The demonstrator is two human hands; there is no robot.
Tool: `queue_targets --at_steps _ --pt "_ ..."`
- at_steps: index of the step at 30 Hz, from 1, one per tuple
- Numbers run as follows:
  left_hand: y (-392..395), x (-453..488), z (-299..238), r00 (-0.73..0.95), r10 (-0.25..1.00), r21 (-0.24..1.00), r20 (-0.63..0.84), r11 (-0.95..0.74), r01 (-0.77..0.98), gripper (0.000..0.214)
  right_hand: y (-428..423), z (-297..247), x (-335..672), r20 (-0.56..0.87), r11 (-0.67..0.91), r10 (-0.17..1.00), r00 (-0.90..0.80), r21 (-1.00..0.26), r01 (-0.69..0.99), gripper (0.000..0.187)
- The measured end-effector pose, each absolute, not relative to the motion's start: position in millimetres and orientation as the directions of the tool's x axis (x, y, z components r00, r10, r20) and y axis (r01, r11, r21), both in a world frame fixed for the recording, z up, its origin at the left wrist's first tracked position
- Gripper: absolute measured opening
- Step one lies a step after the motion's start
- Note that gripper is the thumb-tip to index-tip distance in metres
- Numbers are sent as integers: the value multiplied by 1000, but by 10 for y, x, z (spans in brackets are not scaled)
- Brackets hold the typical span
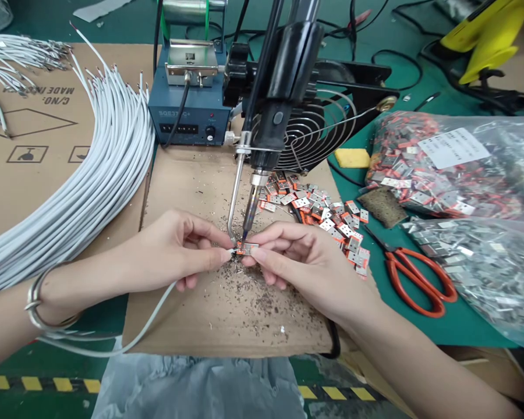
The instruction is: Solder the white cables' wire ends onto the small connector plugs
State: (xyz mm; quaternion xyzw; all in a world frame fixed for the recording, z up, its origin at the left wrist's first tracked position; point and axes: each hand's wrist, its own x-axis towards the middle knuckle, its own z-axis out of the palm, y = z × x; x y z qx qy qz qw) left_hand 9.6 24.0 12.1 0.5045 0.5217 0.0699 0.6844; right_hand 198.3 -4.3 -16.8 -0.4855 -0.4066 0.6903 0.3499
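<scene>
My left hand [187,250] pinches the end of a white cable [151,319], whose length loops down below my wrist. Between the fingertips of my right hand [294,253] is a small metal USB connector with orange plastic [250,249]. Cable end and connector meet under the tip of a fixed soldering iron [254,203]. A thin metal solder feed tube [236,198] comes down beside the iron and ends at the same spot. Whether the wires are joined to the connector is too small to tell.
Loose connectors [327,218] lie right of the iron, near a fan [305,128]. Orange-handled scissors [419,279] and bags of parts [458,157] are at right. A bundle of white cables [117,157] lies left; a blue soldering unit [190,110] stands behind the debris-strewn cardboard [179,192].
</scene>
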Motion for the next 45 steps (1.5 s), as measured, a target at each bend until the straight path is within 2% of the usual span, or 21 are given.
queue_targets --at_steps 9,19,31,38,45 --pt "241 83 120 456 613 764 -645 497 412 7 -39 -170 1986 -348 -408 881 -319 -902 -143 8" --pt "246 72 111 460 607 762 -648 502 409 7 -39 -166 1982 -363 -419 876 -317 -898 -130 10" --pt "261 91 67 459 617 768 -640 483 421 9 -34 -136 1962 -365 -393 884 -292 -919 -40 5" --pt "229 129 149 411 620 741 -668 502 446 8 -33 -144 1976 -356 -389 883 -307 -920 -53 7" --pt "227 138 170 437 632 766 -640 474 435 8 -44 -158 1989 -333 -374 884 -328 -925 -71 5"
